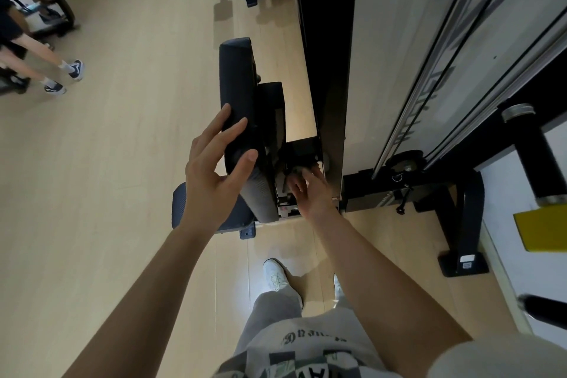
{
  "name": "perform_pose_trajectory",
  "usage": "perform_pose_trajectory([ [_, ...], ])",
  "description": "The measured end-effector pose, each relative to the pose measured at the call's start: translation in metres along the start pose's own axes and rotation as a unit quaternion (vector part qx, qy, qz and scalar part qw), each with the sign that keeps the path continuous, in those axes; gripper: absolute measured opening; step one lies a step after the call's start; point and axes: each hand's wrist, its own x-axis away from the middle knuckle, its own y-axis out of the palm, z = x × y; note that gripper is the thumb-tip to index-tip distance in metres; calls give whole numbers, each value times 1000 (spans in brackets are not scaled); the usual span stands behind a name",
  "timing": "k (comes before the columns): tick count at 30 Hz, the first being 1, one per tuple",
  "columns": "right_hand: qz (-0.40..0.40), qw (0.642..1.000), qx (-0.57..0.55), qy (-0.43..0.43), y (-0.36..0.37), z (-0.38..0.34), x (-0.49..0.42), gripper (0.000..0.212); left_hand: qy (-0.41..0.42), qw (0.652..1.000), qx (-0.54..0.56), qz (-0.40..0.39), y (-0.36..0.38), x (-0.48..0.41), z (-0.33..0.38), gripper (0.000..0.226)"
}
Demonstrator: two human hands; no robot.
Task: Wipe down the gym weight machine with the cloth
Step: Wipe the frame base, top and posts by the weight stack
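A person's left hand [214, 169] is hovering with its grip apart beside the weight machine's back pad [241, 107], while the right hand [310, 190] is reaching, fingers loose, into the dark frame [302, 152].

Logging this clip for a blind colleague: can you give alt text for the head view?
Seen from above, the left hand hovers open beside the machine's black back pad, while the right hand reaches into the dark frame behind it; no cloth is plainly visible. Pale wood floor surrounds the machine.
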Motion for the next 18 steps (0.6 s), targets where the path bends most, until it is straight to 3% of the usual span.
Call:
perform_pose_trajectory([
  [8, -48, 996, -7, 69, 2, 3, 1, 29, 0, 1000, 5, -2, 0, 0, 0, 45],
  [13, -33, 998, -16, 59, -8, -4, -3, 7, 0, 1000, 11, -2, 0, 1, 0, 44],
  [15, -41, 999, 25, 22, -7, -6, -8, 18, 0, 1000, 10, -3, 0, 1, 0, 44],
  [18, -10, 992, -94, 87, 4, -9, -15, 16, -1, 1000, 9, -5, -1, 0, 0, 45],
])
